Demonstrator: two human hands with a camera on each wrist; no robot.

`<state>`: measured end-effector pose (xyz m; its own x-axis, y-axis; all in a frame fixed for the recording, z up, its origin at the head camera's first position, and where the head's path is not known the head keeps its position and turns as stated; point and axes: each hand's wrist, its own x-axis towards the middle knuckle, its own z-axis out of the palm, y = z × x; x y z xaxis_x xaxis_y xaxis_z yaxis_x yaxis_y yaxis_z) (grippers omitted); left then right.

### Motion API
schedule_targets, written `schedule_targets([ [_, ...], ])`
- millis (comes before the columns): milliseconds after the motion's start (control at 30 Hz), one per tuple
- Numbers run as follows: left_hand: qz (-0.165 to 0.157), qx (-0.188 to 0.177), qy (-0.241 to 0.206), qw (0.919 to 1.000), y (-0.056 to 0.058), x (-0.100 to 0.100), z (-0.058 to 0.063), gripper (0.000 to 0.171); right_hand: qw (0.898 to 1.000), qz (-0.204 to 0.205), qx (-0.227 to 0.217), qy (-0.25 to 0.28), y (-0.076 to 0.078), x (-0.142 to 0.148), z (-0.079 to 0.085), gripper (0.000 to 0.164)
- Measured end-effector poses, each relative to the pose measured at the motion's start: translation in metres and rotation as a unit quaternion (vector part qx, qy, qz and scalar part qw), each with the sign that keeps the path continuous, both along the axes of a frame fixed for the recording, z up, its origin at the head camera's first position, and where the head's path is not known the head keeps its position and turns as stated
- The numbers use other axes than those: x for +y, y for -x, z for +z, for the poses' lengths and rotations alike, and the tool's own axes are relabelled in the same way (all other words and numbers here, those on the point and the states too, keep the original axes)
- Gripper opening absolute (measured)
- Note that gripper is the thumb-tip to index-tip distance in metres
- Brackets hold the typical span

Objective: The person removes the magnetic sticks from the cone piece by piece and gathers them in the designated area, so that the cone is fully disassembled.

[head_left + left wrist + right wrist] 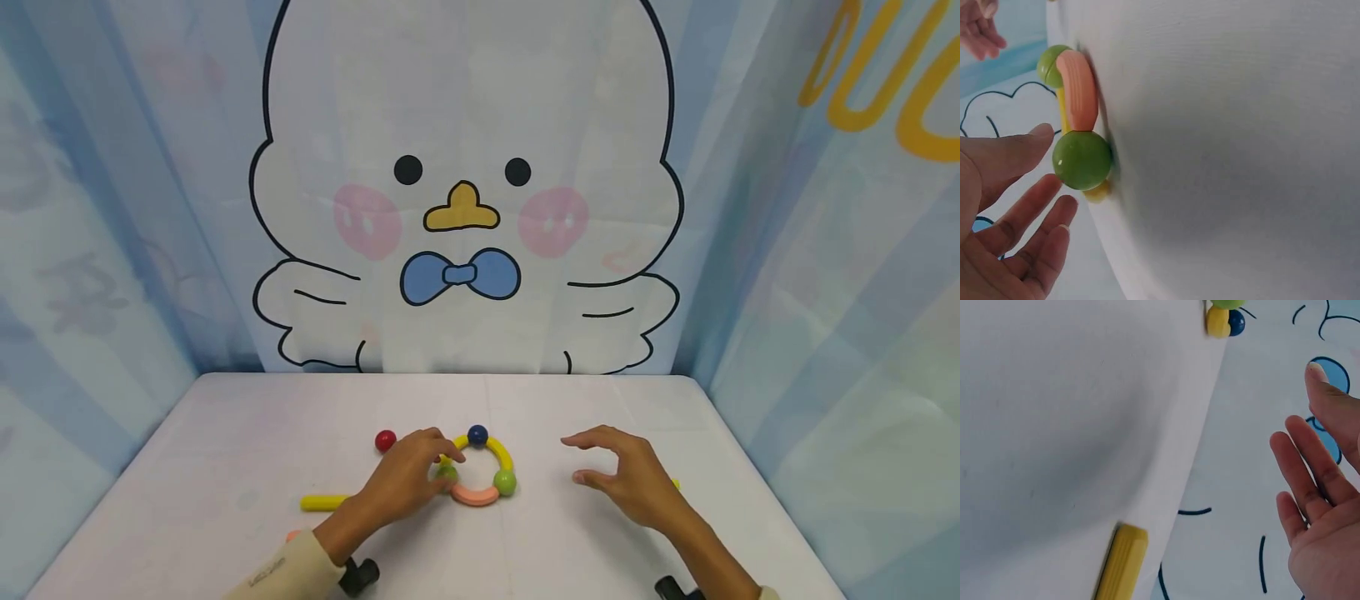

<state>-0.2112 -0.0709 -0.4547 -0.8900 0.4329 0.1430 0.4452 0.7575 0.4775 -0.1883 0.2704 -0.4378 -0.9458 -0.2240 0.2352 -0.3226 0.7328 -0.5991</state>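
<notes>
A ring of curved toy pieces and balls lies on the table, made of yellow curved pieces (pixel 501 452), a salmon curved piece (pixel 475 497), a dark blue ball (pixel 477 435) and two green balls. My left hand (pixel 405 475) is at the ring's left side, partly covering it. In the left wrist view, thumb and fingers are spread beside the nearer green ball (pixel 1082 160), not curled round it. My right hand (pixel 633 479) hovers to the right of the ring, thumb and fingers apart, holding nothing. The right wrist view shows its palm and straight fingers (pixel 1313 465).
A red ball (pixel 386 441) lies just left of the ring. A yellow stick-like piece (pixel 322 503) and a bit of an orange piece (pixel 292 535) show by my left forearm. Another yellow piece (pixel 1124 559) lies near the right hand. A printed curtain (pixel 465 100) stands behind the table (pixel 247 433).
</notes>
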Motion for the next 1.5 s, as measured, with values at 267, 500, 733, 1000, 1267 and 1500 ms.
schedule_targets([
  [267, 0.0, -0.014, 0.007, 0.9999, 0.001, 0.001, -0.007, 0.029, 0.997, 0.054, -0.049, 0.032, 0.0, -0.038, -0.002, 0.05],
  [500, 0.002, -0.029, 0.002, 0.9996, 0.003, 0.002, -0.008, 0.028, 0.988, 0.134, -0.066, 0.039, 0.005, -0.064, -0.01, 0.046],
  [733, -0.009, -0.04, -0.013, 0.9991, 0.005, 0.003, -0.01, 0.028, 0.983, 0.171, -0.055, 0.03, 0.011, -0.088, -0.02, 0.037],
  [1000, -0.014, -0.042, -0.021, 0.9988, 0.005, 0.002, -0.011, 0.026, 0.978, 0.194, -0.075, 0.007, 0.017, -0.106, -0.027, 0.029],
  [1267, -0.016, -0.041, -0.025, 0.9987, 0.007, 0.002, -0.011, 0.027, 0.978, 0.198, -0.058, -0.014, 0.021, -0.117, -0.032, 0.025],
  [1500, -0.014, -0.048, -0.026, 0.9984, 0.006, 0.003, -0.011, 0.027, 0.98, 0.192, -0.051, -0.03, 0.022, -0.121, -0.033, 0.024],
])
